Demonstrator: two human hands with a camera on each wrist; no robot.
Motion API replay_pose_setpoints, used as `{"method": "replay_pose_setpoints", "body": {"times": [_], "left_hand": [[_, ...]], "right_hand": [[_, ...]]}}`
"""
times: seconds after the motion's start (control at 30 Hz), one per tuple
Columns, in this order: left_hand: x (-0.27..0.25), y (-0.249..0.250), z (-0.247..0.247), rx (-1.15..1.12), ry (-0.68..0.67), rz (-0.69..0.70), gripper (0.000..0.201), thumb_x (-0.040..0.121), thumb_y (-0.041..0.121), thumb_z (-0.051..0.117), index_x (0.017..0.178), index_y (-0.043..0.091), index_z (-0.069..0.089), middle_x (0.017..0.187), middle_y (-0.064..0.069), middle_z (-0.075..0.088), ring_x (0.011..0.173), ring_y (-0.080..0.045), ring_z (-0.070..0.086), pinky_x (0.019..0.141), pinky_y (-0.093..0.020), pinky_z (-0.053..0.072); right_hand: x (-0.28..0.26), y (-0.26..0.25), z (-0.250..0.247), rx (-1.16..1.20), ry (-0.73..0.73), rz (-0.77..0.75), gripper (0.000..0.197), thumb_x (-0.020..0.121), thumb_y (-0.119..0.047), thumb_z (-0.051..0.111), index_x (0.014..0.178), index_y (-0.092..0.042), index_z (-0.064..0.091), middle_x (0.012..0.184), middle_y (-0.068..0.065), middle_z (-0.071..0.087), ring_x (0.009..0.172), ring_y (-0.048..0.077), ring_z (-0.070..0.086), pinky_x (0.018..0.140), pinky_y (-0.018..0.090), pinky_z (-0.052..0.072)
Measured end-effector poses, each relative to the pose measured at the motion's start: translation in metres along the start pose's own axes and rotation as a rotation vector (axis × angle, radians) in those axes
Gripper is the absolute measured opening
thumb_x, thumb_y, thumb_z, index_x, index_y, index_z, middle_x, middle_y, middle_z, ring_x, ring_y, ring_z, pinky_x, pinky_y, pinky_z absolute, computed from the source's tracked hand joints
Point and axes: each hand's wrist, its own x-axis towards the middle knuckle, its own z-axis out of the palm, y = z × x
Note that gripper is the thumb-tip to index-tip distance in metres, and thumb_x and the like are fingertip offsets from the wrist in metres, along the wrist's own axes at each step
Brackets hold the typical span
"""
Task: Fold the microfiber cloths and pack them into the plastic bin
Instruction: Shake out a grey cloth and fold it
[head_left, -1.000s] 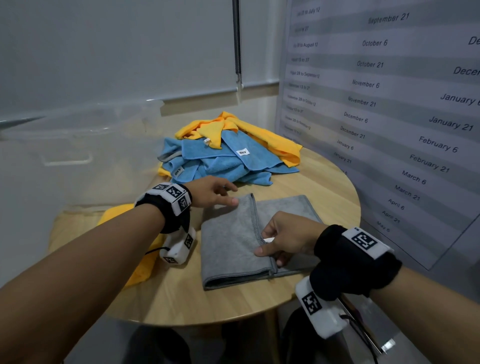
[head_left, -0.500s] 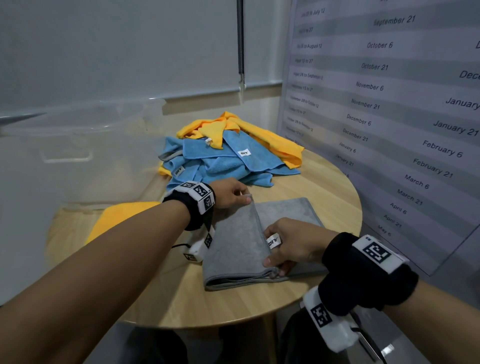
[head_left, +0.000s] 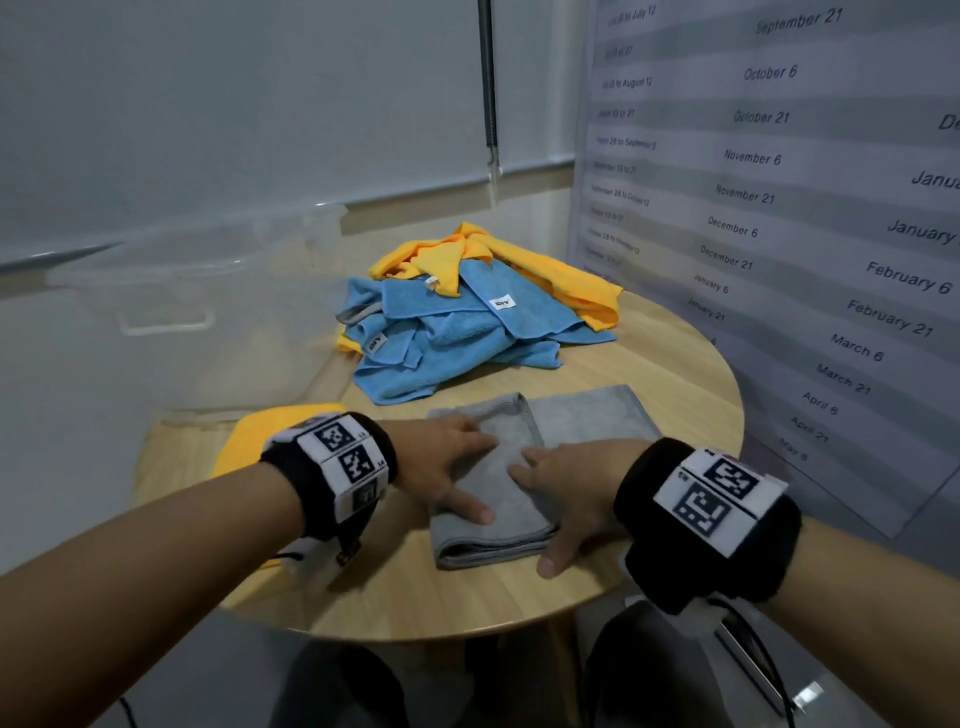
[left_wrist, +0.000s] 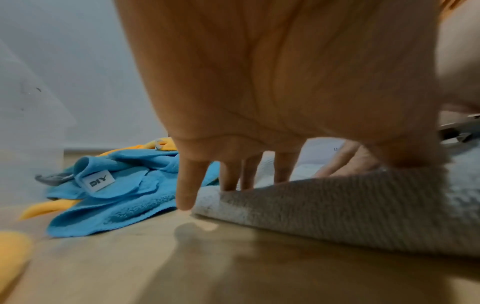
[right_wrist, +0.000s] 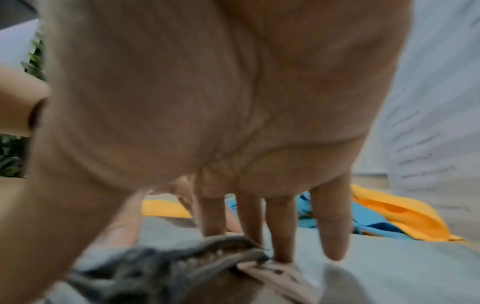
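A grey microfiber cloth (head_left: 493, 499) lies folded on the round wooden table (head_left: 519, 603), with a thinner layer (head_left: 597, 415) spread out to its right. My left hand (head_left: 447, 467) lies flat on the folded part, fingers straight. My right hand (head_left: 561, 488) presses flat beside it, its thumb at the near edge. In the left wrist view, the fingers (left_wrist: 187, 185) come down on the grey cloth (left_wrist: 337, 205). In the right wrist view, the fingers (right_wrist: 280, 226) rest at the cloth's dark hem (right_wrist: 207, 257). The clear plastic bin (head_left: 171, 291) stands at the left.
A loose pile of blue and yellow cloths (head_left: 467, 322) sits at the back of the table. A flat yellow cloth (head_left: 260, 436) lies at the left by the bin. A wall sheet with dates (head_left: 779, 208) runs close along the table's right side.
Both hands let go of the cloth's middle edge, which they were pinching. They now lie flat on the folded part, closer to the near edge.
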Motion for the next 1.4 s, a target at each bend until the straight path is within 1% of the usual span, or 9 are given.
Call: {"method": "replay_pose_setpoints", "body": {"times": [0.17,0.3,0.6,0.7,0.8,1.0,1.2,1.3,1.4], "left_hand": [[-0.004,0.009,0.0,-0.06,0.003,-0.023,0.115,0.065,0.073,0.064,0.149,0.032,-0.003,0.158,0.002,-0.004,0.145,-0.022,0.004,0.118,-0.043,0.008],[0.006,0.024,-0.002,-0.08,0.15,0.05,0.114,0.066,0.074,0.062,0.149,0.031,-0.004,0.158,0.003,-0.005,0.145,-0.021,0.0,0.117,-0.05,0.006],[0.025,0.031,0.0,-0.053,-0.004,-0.064,0.121,0.064,0.074,0.065,0.148,0.031,-0.011,0.158,-0.003,-0.016,0.146,-0.028,-0.005,0.117,-0.054,0.005],[0.021,0.03,0.003,-0.08,0.012,-0.05,0.119,0.066,0.072,0.065,0.148,0.031,-0.01,0.158,-0.002,-0.015,0.146,-0.027,-0.006,0.117,-0.053,0.004],[0.019,0.03,0.003,-0.098,0.023,-0.048,0.118,0.067,0.071,0.065,0.149,0.031,-0.009,0.158,-0.001,-0.014,0.146,-0.026,-0.005,0.117,-0.05,0.004],[0.013,0.032,-0.004,-0.205,0.068,-0.025,0.11,0.069,0.061,0.071,0.15,0.029,0.005,0.159,0.003,0.001,0.144,-0.022,0.009,0.117,-0.046,0.012],[0.002,-0.003,-0.027,-0.942,0.439,-0.079,0.023,0.099,0.022,0.043,0.118,0.014,0.052,0.104,-0.012,0.061,0.09,-0.027,0.059,0.08,-0.035,0.046],[-0.003,-0.011,-0.036,-1.358,0.406,-0.119,0.039,0.095,0.051,0.04,0.119,0.021,0.046,0.091,-0.009,0.058,0.077,-0.027,0.058,0.067,-0.032,0.047],[0.002,-0.018,-0.033,-1.095,0.448,-0.19,0.059,0.084,0.038,0.067,0.132,0.022,0.036,0.091,-0.014,0.057,0.066,-0.025,0.057,0.062,-0.036,0.051]], "right_hand": [[-0.012,0.033,-0.001,0.358,0.094,-0.045,0.079,0.074,-0.065,0.064,0.14,-0.029,0.041,0.147,-0.006,0.039,0.134,0.018,0.038,0.11,0.036,0.031],[-0.018,0.077,0.021,0.409,0.41,0.278,0.061,0.083,-0.057,0.06,0.133,-0.024,0.048,0.136,0.0,0.049,0.122,0.019,0.047,0.094,0.029,0.037],[-0.021,0.092,0.04,0.537,0.291,0.562,0.05,0.074,-0.051,0.073,0.1,-0.012,0.056,0.1,0.006,0.056,0.087,0.02,0.053,0.06,0.027,0.039],[-0.02,0.092,0.036,0.614,0.274,0.537,0.034,0.077,-0.046,0.072,0.082,-0.015,0.06,0.093,0.005,0.061,0.076,0.017,0.055,0.057,0.026,0.039],[-0.028,0.081,0.024,0.717,0.327,0.48,0.028,0.086,-0.038,0.063,0.101,-0.015,0.057,0.101,0.004,0.059,0.085,0.019,0.057,0.063,0.027,0.046],[-0.034,0.028,-0.016,0.806,0.573,0.242,0.029,0.089,-0.027,0.062,0.111,-0.015,0.048,0.101,0.007,0.054,0.065,0.021,0.062,0.04,0.022,0.045],[-0.018,-0.027,-0.019,0.48,0.705,0.092,0.03,0.082,-0.028,0.065,0.11,-0.029,0.055,0.113,0.004,0.06,0.102,0.026,0.056,0.076,0.033,0.045],[-0.012,-0.044,-0.013,0.374,0.691,0.003,0.031,0.085,-0.027,0.059,0.115,-0.033,0.051,0.108,-0.001,0.057,0.105,0.023,0.052,0.068,0.031,0.038],[-0.003,-0.05,-0.005,0.304,0.682,-0.099,0.03,0.086,-0.022,0.055,0.114,-0.032,0.052,0.103,-0.001,0.057,0.101,0.023,0.052,0.06,0.031,0.03]]}}
